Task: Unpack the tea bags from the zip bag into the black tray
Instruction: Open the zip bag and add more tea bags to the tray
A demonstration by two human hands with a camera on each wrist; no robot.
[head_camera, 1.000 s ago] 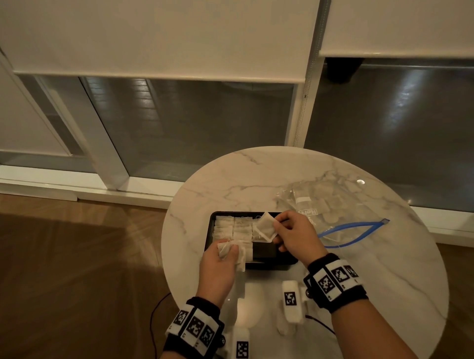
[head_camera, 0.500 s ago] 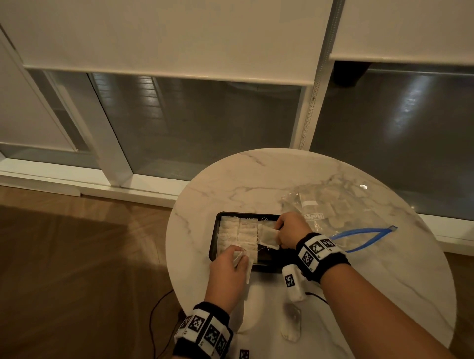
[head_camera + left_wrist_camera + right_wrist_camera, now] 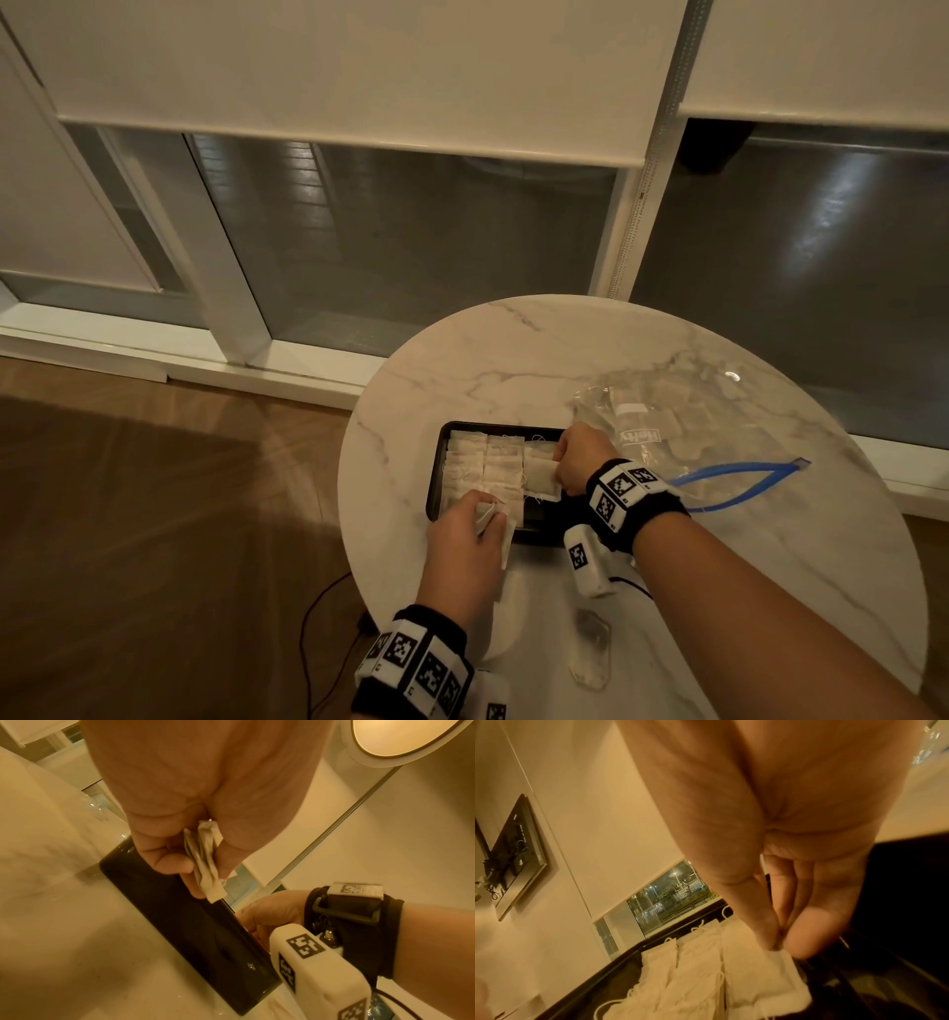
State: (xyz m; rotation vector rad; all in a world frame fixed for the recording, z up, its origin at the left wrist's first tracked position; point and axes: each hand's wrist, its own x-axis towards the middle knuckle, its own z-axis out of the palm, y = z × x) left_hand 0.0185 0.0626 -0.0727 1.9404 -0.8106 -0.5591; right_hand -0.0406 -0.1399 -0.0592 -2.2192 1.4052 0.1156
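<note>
The black tray (image 3: 437,465) sits on the round marble table (image 3: 513,360) with rows of white tea bags (image 3: 500,457) lying in its left and middle parts. My right hand (image 3: 557,470) pinches one tea bag (image 3: 539,475) by its edge, low over the tray's right part; in the right wrist view that tea bag (image 3: 765,977) hangs from thumb and fingertip. My left hand (image 3: 488,516) grips a small bunch of tea bags (image 3: 207,866) at the tray's near edge (image 3: 180,923). The clear zip bag (image 3: 683,421) with a blue zip lies right of the tray, with more tea bags inside.
A white marked device (image 3: 585,560) on a dark cable lies on the table just in front of the tray. The table's left edge drops to a wooden floor (image 3: 154,514). Windows with lowered blinds stand behind the table.
My right hand has moved down and left with its tea bag, from above the tray's right edge to low over the tray's rows. My left hand has stayed at the near edge.
</note>
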